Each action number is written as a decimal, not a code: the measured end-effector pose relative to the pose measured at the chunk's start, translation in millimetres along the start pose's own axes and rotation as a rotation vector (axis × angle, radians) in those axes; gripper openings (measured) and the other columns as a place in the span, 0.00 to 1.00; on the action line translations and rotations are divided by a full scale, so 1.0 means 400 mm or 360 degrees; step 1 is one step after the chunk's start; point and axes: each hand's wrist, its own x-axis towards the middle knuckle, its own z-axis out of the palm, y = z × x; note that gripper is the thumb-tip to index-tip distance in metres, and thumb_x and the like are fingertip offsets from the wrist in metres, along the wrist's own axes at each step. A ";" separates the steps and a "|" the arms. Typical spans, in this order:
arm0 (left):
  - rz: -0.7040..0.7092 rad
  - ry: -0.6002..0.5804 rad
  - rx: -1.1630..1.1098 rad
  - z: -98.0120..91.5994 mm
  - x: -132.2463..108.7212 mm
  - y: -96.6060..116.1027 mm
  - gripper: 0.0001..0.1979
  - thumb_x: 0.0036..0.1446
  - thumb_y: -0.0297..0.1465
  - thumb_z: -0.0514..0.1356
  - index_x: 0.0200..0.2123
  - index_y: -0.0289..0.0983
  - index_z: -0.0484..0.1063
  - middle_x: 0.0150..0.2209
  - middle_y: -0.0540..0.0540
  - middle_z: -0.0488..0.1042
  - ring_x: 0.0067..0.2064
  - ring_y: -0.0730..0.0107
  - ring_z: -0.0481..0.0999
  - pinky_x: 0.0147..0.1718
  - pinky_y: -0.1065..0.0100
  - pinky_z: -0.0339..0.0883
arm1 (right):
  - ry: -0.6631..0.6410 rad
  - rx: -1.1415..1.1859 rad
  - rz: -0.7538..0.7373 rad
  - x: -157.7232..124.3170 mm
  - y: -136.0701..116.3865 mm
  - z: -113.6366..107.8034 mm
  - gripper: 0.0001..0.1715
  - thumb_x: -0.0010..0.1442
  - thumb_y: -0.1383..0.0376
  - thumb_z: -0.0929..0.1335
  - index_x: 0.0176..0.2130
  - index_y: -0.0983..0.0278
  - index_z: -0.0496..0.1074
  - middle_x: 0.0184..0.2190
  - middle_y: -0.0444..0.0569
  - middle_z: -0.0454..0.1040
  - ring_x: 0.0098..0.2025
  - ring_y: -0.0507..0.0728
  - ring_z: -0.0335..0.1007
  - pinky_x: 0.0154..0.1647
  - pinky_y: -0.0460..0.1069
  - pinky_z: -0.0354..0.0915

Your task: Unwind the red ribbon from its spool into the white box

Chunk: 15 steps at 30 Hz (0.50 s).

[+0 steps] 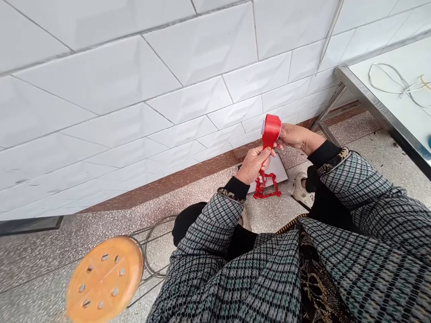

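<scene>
A roll of red ribbon (272, 127) on a white spool is held up in front of me. My right hand (292, 136) grips the spool from its right side, with some fingertips hidden behind it. Just below the roll, my left hand (255, 165) is closed around the ribbon strip that comes off it, thumb on top. From under that hand the loose red ribbon (268, 194) hangs in crumpled loops, in front of a white board or box with a dark edge (281, 166) low near the floor.
An orange round stool (106, 278) with holes in its seat and metal legs stands at lower left. White wall tiles (202, 49) fill the upper view. At right, a metal-framed table (380, 101) carries thin tangled wires (402, 89). My shoe (301, 189) rests on the speckled floor.
</scene>
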 end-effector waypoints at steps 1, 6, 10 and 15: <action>-0.0008 0.0023 0.0020 -0.003 0.001 0.002 0.33 0.49 0.61 0.76 0.29 0.36 0.75 0.14 0.60 0.57 0.16 0.83 0.51 0.18 0.72 0.45 | -0.0036 0.0037 0.0008 0.002 0.002 0.001 0.28 0.73 0.49 0.75 0.30 0.64 0.68 0.19 0.41 0.68 0.18 0.45 0.58 0.20 0.41 0.57; 0.0067 0.0322 0.0148 -0.028 0.007 0.016 0.29 0.50 0.49 0.79 0.45 0.37 0.77 0.20 0.59 0.68 0.17 0.84 0.53 0.18 0.72 0.44 | -0.0284 0.0137 0.0070 0.007 0.009 0.001 0.27 0.73 0.48 0.74 0.32 0.64 0.68 0.19 0.40 0.67 0.17 0.45 0.56 0.19 0.40 0.57; 0.0077 0.0269 0.0247 -0.062 0.015 0.026 0.45 0.47 0.40 0.83 0.67 0.41 0.72 0.22 0.60 0.71 0.18 0.81 0.55 0.19 0.70 0.44 | -0.0462 0.0100 0.0091 0.012 0.017 0.000 0.28 0.72 0.46 0.74 0.32 0.63 0.67 0.18 0.40 0.66 0.17 0.46 0.55 0.18 0.40 0.56; 0.0081 0.0089 0.0217 -0.091 0.026 0.027 0.49 0.40 0.37 0.86 0.65 0.44 0.74 0.22 0.61 0.69 0.19 0.82 0.55 0.20 0.71 0.46 | -0.0502 0.0037 0.0119 0.012 0.026 0.008 0.30 0.71 0.46 0.74 0.30 0.62 0.65 0.18 0.41 0.66 0.17 0.46 0.54 0.18 0.39 0.56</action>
